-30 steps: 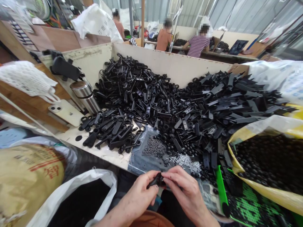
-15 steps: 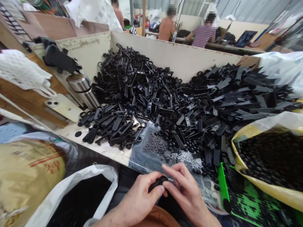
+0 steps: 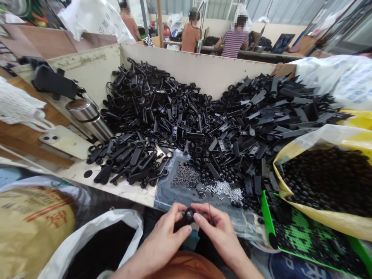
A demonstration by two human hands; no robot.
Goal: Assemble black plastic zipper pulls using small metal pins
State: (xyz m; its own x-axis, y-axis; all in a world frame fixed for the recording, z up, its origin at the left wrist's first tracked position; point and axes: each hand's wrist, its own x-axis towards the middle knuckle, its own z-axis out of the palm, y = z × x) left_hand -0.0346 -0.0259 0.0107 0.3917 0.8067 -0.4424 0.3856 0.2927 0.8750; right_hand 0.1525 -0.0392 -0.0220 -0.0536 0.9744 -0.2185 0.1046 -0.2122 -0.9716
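Observation:
In the head view my left hand (image 3: 167,232) is closed around a small black plastic part with a round, ring-like end (image 3: 189,214). Its other end is hidden in the palm. My right hand (image 3: 217,228) pinches at the right side of that round end, thumb in front, and something thin and dark shows between its fingers. Just beyond the hands lie a heap of small grey metal pins (image 3: 186,175) and a heap of shiny silver pins (image 3: 223,190) on a plastic sheet (image 3: 192,197).
Black handle-like parts (image 3: 174,112) fill the walled bench; flat black pieces (image 3: 281,100) rise at right. A yellow bag (image 3: 281,186) of black beads and a green basket (image 3: 266,217) stand right. Left are a steel flask (image 3: 90,118), phone (image 3: 65,143) and white sack (image 3: 138,221). Several people sit behind.
My right hand's fingers have come down from raised and spread to closed against the part's round end. The part has turned in my left hand. The view has shifted slightly right.

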